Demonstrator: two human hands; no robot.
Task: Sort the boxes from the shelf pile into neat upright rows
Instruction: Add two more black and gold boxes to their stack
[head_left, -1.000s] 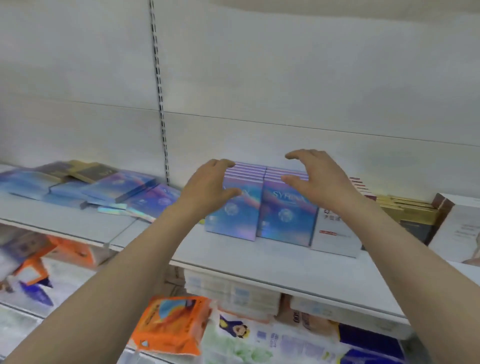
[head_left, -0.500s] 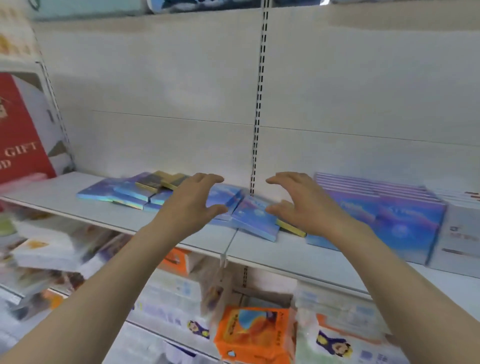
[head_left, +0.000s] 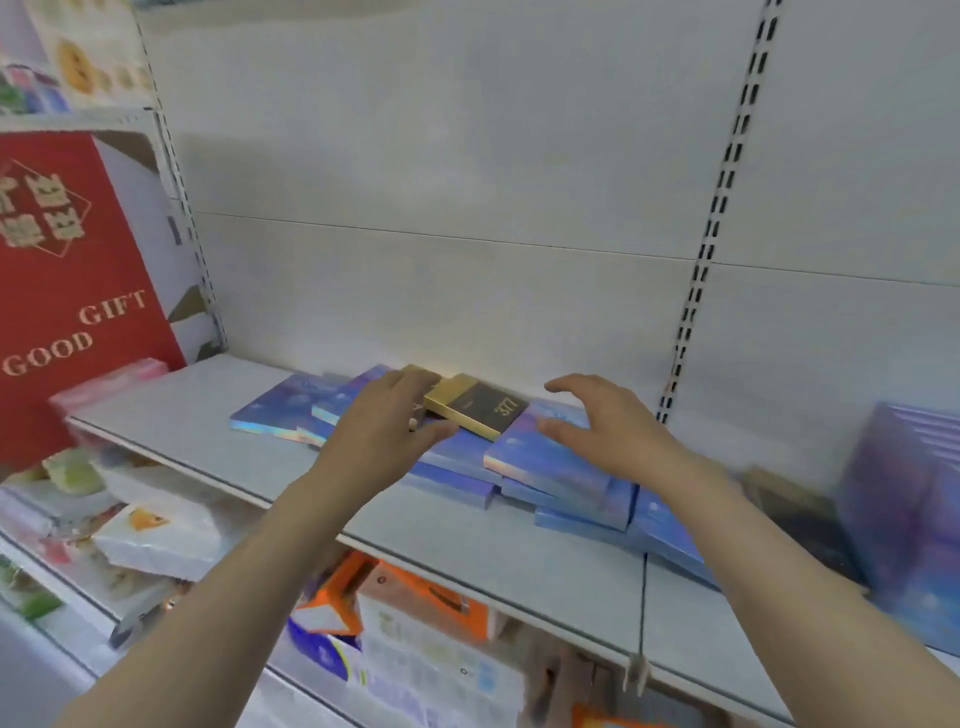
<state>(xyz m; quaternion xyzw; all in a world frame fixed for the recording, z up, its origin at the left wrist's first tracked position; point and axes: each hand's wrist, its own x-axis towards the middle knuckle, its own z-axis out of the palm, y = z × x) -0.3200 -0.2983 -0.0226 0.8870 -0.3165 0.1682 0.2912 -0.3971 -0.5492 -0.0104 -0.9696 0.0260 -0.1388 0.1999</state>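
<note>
A loose pile of flat blue iridescent boxes (head_left: 550, 467) lies on the white shelf (head_left: 467, 540), with a gold-and-black box (head_left: 478, 408) on top near the back. My left hand (head_left: 387, 431) hovers over the pile's left part, fingers spread, beside the gold box. Over the right part of the pile my right hand (head_left: 602, 431) is held with fingers spread and slightly curved, holding nothing. At the far right stands an upright row of blue-purple boxes (head_left: 904, 499), blurred.
A red gift box (head_left: 72, 291) reading GOOD GIFT stands at the left end of the shelf. Below the shelf lie orange and white packages (head_left: 415, 613). The shelf's back wall has slotted uprights (head_left: 711, 228). A bare stretch of shelf lies left of the pile.
The view swung left from the upright rows to the flat pile. Both hands left the upright boxes and now hover over the pile, closer to it than half a second ago.
</note>
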